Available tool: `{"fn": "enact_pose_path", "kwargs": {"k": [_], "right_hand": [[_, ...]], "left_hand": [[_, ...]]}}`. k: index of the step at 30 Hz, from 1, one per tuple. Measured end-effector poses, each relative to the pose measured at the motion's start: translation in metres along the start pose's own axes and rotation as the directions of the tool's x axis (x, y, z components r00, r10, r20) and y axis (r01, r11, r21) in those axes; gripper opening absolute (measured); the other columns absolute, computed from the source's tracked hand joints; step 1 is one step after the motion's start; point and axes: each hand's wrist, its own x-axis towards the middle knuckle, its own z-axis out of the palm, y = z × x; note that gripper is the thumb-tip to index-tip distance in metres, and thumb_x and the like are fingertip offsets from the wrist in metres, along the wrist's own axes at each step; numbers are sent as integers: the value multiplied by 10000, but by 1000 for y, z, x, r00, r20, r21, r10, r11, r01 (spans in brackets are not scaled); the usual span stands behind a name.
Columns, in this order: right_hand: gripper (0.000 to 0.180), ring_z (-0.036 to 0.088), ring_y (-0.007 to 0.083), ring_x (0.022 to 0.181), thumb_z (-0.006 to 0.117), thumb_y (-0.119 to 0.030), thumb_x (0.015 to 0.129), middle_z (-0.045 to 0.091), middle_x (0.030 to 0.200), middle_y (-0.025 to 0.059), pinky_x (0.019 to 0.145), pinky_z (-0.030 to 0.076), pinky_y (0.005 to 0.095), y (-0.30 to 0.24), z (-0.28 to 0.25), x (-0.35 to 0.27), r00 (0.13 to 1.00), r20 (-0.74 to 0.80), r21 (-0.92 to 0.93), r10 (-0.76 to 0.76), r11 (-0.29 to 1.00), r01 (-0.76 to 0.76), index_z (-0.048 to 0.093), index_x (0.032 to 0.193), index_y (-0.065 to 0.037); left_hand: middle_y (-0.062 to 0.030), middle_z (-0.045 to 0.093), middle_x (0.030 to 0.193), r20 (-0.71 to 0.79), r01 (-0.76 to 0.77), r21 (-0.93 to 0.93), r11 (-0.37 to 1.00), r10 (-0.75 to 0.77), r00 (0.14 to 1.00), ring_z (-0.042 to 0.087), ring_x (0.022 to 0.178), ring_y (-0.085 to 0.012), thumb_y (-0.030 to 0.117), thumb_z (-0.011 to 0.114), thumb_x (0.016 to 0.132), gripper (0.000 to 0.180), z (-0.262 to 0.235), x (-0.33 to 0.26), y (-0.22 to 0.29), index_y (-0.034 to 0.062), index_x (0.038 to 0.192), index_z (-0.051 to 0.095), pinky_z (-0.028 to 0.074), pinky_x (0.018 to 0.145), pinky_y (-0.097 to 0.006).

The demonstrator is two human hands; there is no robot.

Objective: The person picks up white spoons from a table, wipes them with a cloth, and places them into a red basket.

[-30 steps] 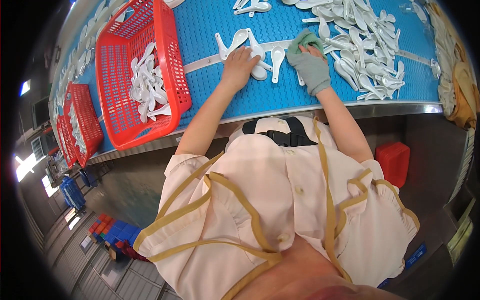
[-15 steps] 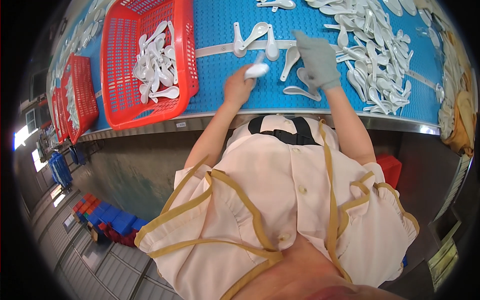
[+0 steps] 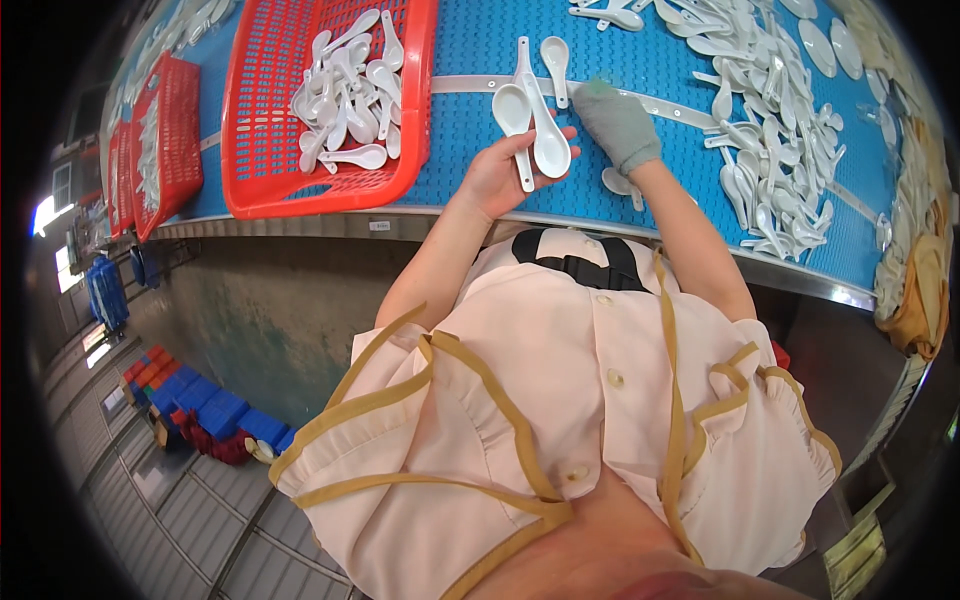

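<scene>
My bare left hand is turned palm up with two white spoons across its fingers. One spoon has its bowl away from me; the longer-looking one has its bowl towards me. My right hand, in a grey glove, is over the blue belt just right of them. Its fingertips are hidden by the back of the glove. Beside them is the handle end of another white spoon; whether they touch cannot be told. Under the right wrist lies one more spoon, partly covered.
Left of my hands stands a red perforated basket with many white spoons. Further left are more red baskets. A large heap of spoons covers the belt on the right. A metal edge runs along the front.
My left hand has turned palm up and now shows two spoons on it. My right hand has shifted slightly. The spoons between my hands are arranged differently, and the whole view has moved.
</scene>
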Motion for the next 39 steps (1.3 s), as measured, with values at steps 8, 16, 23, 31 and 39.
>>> {"fn": "enact_pose_path", "kwargs": {"k": [8, 16, 23, 31, 39], "right_hand": [[354, 589, 264, 839, 633, -298, 671, 600, 959, 92, 723, 454, 356, 55, -82, -72, 833, -349, -22, -430, 892, 451, 604, 953, -86], [427, 568, 286, 812, 630, -42, 576, 600, 909, 90, 695, 474, 347, 104, -71, -161, 911, -230, -228, 343, 891, -393, 590, 995, -115], [381, 583, 255, 808, 612, -27, 579, 613, 918, 74, 687, 480, 339, 91, -12, -172, 951, -256, -346, 174, 902, -259, 625, 947, -122], [345, 579, 252, 811, 586, -54, 631, 612, 876, 74, 702, 472, 341, 79, -39, -164, 945, -306, -174, 118, 969, -177, 604, 969, -120], [297, 576, 244, 834, 513, -103, 735, 617, 889, 62, 731, 461, 349, 80, -20, -172, 860, -330, 59, 389, 918, -392, 586, 1021, -129]], "left_hand": [[-203, 471, 1213, 179, -204, -144, 968, 228, 957, 563, 1002, -315, 152, 474, 876, 480, 12, -35, 57, 28, 1310, 310, 542, 765, -380], [-193, 361, 1345, 116, -454, -252, 854, 493, 862, 500, 1113, -288, 617, 458, 793, 810, 16, -35, 109, 34, 1335, 303, 497, 808, -375], [-86, 574, 947, -237, 279, 959, -53, 392, 889, 585, 820, -195, 378, 695, 708, 538, -23, 64, -20, 32, 1093, 548, 474, 687, -304], [-90, 607, 911, -143, 181, 975, -124, 269, 952, 581, 820, -194, 282, 699, 700, 347, -12, 59, -20, 57, 942, 592, 459, 700, -310], [-115, 577, 954, 328, 194, 913, -358, 930, 167, 563, 906, -223, 214, 703, 748, 420, 23, -42, 124, -23, 1045, 524, 480, 774, -324]]}}
